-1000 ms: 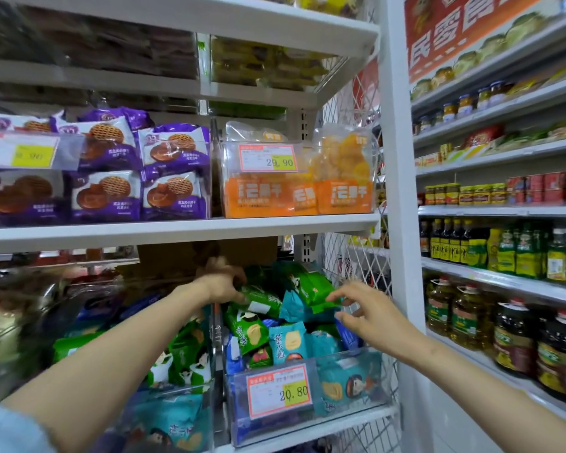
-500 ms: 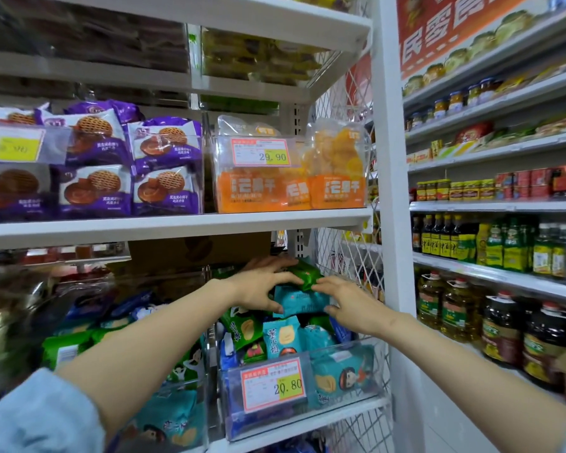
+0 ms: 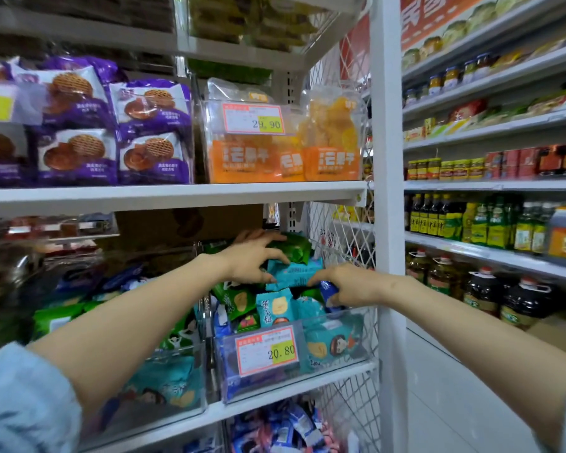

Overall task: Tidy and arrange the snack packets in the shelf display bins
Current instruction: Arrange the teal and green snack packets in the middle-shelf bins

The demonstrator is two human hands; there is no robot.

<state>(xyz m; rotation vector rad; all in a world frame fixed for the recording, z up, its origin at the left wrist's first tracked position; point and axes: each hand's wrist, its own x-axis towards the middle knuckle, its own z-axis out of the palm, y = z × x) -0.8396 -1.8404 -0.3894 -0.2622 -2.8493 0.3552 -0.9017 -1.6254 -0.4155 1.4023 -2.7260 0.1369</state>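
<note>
A clear display bin [image 3: 350,349] with a 20.80 price tag sits on the lower shelf, heaped with several teal, green and blue snack packets. On top of the heap lies a teal packet [image 3: 294,273]. My left hand [image 3: 252,260] grips its left end, fingers also reaching over a green packet [image 3: 294,248] behind it. My right hand [image 3: 343,284] pinches the teal packet's right end, with a small blue packet [image 3: 328,289] under its fingers.
Another clear bin [image 3: 164,390] of teal and green packets stands to the left. The white shelf board [image 3: 177,192] above carries purple waffle bags and orange dried-fruit bags. A white upright post [image 3: 388,223] and wire mesh bound the right side; bottles fill the neighbouring shelves.
My left hand came forward from the back of the bin and my right hand moved in; both now meet on the teal packet on top of the heap.
</note>
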